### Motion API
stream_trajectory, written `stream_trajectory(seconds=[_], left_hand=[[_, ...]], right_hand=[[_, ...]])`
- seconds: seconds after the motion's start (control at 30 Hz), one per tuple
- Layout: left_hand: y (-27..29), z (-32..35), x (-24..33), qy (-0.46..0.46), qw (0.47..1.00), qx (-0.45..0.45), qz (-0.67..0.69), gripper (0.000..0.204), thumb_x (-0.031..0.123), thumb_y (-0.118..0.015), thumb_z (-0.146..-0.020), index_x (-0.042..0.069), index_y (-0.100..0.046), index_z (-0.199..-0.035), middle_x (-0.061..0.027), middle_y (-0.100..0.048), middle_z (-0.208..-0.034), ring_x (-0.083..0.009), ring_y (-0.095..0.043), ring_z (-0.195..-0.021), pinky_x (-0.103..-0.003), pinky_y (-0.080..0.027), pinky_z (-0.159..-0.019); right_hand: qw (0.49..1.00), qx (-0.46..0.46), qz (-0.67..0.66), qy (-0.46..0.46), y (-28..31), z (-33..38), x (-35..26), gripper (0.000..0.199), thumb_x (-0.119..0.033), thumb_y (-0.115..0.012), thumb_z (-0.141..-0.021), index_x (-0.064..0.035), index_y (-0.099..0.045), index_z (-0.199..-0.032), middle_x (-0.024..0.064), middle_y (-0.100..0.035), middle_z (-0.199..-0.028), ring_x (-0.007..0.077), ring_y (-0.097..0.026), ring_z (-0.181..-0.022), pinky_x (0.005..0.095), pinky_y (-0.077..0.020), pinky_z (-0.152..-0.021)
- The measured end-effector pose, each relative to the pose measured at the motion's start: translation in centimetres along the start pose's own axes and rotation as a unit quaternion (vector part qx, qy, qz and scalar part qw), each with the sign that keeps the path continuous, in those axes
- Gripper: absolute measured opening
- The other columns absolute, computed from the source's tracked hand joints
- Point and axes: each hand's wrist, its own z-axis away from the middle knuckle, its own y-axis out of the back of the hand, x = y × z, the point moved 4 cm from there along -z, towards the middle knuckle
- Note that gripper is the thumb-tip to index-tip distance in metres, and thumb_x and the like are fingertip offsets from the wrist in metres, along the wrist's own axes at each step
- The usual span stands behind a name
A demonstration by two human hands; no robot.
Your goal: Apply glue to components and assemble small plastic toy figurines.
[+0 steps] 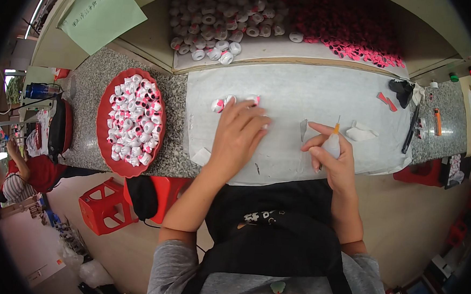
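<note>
Many small pieces crowd the red tray.

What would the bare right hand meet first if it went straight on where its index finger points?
Probably the small, narrow grey sliver on the broad white sheet, just beyond the right hand; depth is unclear, so it might pass above.

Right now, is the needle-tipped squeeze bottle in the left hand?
No, the right hand holds the needle-tipped squeeze bottle; the left hand is at white-and-pink pieces.
</note>
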Motion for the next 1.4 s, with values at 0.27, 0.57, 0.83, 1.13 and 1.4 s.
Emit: stream_trajectory(seconds=[0.27,0.57,0.83,1.13,1.4], left_hand=[[-1.7,-12.1,-2.4,-0.121,0.985,0.114,-0.032,0.02,0.004,-0.054,-0.064,0.008,-0.056,-0.084,-0.0071,-0.053,-0.082,-0.0229,-0.05,-0.077,-0.031,-0.042,-0.065],[-0.5,-12.2,-1.6,-0.012,0.978,0.12,0.169,0.015,0.002,-0.054,-0.069,0.009,-0.057,-0.082,-0.0072,-0.056,-0.081,-0.0155,-0.055,-0.063,-0.027,-0.044,-0.054],[-1.3,1.0,1.0,0.222,0.717,0.079,0.655,0.022,-0.006,-0.052,-0.07,-0.001,-0.045,-0.09,-0.017,-0.051,-0.095,-0.0204,-0.053,-0.084,-0.033,-0.047,-0.07],[-2.6,3.9,3.0,0.259,0.641,0.108,0.714,0.031,-0.007,-0.053,-0.069,0.0,-0.043,-0.097,-0.0151,-0.05,-0.098,-0.0176,-0.052,-0.088,-0.032,-0.044,-0.077],[-2.6,4.1,3.5,0.26,0.638,0.098,0.718,0.032,-0.008,-0.053,-0.068,-0.001,-0.043,-0.096,-0.0156,-0.05,-0.098,-0.0175,-0.052,-0.088,-0.031,-0.044,-0.077]], right_hand=[[0.996,0.049,-0.043,0.056,1.0,0.7,-0.1,0.029,-0.002,-0.046,-0.069,-0.0022,-0.035,-0.096,0.0109,-0.043,-0.086,0.0092,-0.04,-0.046,0.018,-0.032,-0.035],[0.99,0.088,-0.011,0.109,2.0,2.4,-1.8,0.026,-0.006,-0.044,-0.072,0.0007,-0.037,-0.096,0.0127,-0.039,-0.093,0.0156,-0.048,-0.066,0.0232,-0.0432,-0.042],[0.978,0.102,-0.008,0.183,0.7,2.8,-3.7,0.026,-0.003,-0.058,-0.067,0.0011,-0.045,-0.089,0.0106,-0.044,-0.089,0.0168,-0.048,-0.078,0.0266,-0.0456,-0.058],[0.917,0.077,0.094,0.379,-1.9,4.0,-4.8,0.041,-0.02,-0.074,-0.056,-0.0056,-0.043,-0.079,0.0061,-0.044,-0.076,0.0112,-0.044,-0.06,0.0213,-0.0373,-0.052],[0.901,-0.002,0.132,0.413,-2.4,4.8,-4.6,0.045,-0.009,-0.077,-0.048,-0.0049,-0.047,-0.081,0.0067,-0.046,-0.079,0.012,-0.049,-0.06,0.0214,-0.0425,-0.055]])
